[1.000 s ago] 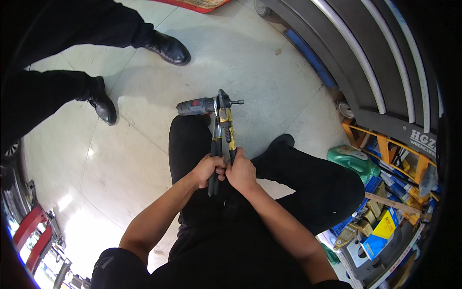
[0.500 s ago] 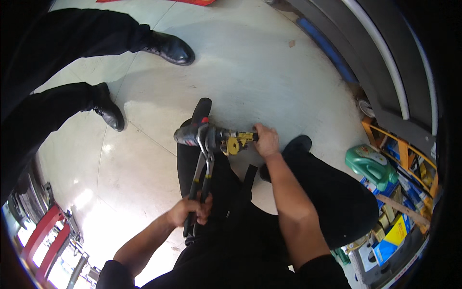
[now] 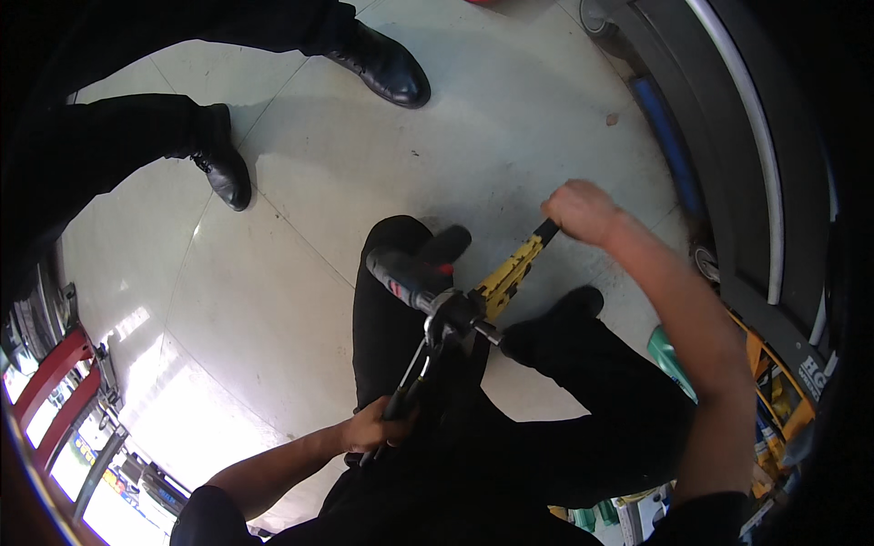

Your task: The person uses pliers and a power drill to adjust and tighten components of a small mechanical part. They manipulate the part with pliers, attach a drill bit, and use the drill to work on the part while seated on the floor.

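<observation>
Grey and black, one power tool (image 3: 401, 275) lies over the wearer's left knee (image 3: 393, 229), its metal nose (image 3: 488, 333) pointing to the lower right. It sits between the two hands: ahead of the left hand (image 3: 375, 428) and to the left of the right hand (image 3: 580, 211), touched by neither. The left hand is closed around the dark grips of one pair of pliers (image 3: 424, 363), whose metal head meets the tool's front collar (image 3: 455, 309). The right hand, reaching out, is wrapped round the handle end of one yellow pipe wrench (image 3: 510, 276) (its paint is chipped), which slants down to that collar; the metal parts overlap there, so how the wrench jaws sit is hard to tell. Beyond, one co-worker (image 3: 137, 141) stands in two black shoes (image 3: 390, 65) on the pale tiled floor (image 3: 300, 155). One dark cabinet (image 3: 710, 173) stands at the right, one green container (image 3: 671, 357), partly hidden, near it; one red frame (image 3: 55, 378) is far left.
</observation>
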A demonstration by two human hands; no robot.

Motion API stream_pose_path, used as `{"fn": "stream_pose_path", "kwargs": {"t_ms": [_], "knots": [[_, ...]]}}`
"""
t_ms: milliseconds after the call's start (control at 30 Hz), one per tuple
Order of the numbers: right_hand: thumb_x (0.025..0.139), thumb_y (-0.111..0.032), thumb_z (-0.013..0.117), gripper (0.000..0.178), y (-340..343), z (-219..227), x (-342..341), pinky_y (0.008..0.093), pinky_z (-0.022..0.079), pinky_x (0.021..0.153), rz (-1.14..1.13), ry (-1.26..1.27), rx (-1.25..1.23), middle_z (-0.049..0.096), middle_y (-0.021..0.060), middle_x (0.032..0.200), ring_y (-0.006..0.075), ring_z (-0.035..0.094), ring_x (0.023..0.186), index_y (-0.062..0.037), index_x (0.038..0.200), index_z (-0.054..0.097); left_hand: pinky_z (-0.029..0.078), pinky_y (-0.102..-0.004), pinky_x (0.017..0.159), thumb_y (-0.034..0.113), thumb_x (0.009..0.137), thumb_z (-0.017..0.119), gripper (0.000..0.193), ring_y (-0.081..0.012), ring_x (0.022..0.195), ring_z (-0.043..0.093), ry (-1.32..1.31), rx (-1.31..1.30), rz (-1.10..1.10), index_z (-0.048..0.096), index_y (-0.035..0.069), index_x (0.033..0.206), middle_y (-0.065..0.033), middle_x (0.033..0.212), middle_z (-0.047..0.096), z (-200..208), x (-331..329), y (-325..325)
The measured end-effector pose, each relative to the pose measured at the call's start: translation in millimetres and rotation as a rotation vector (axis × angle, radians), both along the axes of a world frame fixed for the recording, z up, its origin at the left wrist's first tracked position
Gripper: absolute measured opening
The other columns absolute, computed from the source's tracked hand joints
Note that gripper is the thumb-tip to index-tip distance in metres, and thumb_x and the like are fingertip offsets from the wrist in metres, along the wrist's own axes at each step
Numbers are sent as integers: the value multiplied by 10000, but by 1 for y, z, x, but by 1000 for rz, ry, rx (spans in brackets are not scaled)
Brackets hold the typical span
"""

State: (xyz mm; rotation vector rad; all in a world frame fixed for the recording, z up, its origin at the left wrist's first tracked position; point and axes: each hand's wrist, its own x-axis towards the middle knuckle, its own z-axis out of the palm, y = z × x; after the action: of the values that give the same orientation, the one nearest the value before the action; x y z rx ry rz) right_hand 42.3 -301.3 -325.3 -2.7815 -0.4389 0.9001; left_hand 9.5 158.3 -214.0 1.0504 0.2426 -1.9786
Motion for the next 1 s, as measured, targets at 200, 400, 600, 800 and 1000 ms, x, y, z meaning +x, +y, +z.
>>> {"fn": "stream_pose_path", "kwargs": {"t_ms": [200,400,600,800,1000], "knots": [[710,-90,664,77,2,91,66,335,492,742,333,-256,-346,659,53,674,233,659,745,-150,662,658,412,-269,566,142,843,575,130,-94,646,506,-103,3,-66,530,65,938,4,711,505,4,-2,-14],[733,-68,699,51,43,208,94,341,498,801,290,-44,-528,664,46,691,239,675,787,-117,720,695,414,-278,547,132,869,586,108,-98,610,495,-333,-10,-74,501,82,913,9,699,502,18,-10,-24],[717,-106,693,42,105,302,71,393,487,773,132,-184,-417,650,84,718,265,645,800,-81,745,712,442,-297,588,133,866,588,122,-114,658,519,-566,16,-60,512,70,937,1,729,523,32,-28,-34],[809,-189,540,262,273,262,-46,406,403,648,357,-249,-933,624,158,796,270,548,709,2,897,695,441,-324,910,112,920,541,148,-145,977,575,-702,-112,296,565,50,1052,-57,969,601,-33,-73,-40],[790,-190,548,352,318,218,-131,312,413,452,-290,-267,-438,590,233,774,223,580,552,81,984,660,478,-459,924,265,982,481,220,-265,939,657,-1229,-717,-721,594,79,1016,-76,1011,643,-15,-37,-58]]}}
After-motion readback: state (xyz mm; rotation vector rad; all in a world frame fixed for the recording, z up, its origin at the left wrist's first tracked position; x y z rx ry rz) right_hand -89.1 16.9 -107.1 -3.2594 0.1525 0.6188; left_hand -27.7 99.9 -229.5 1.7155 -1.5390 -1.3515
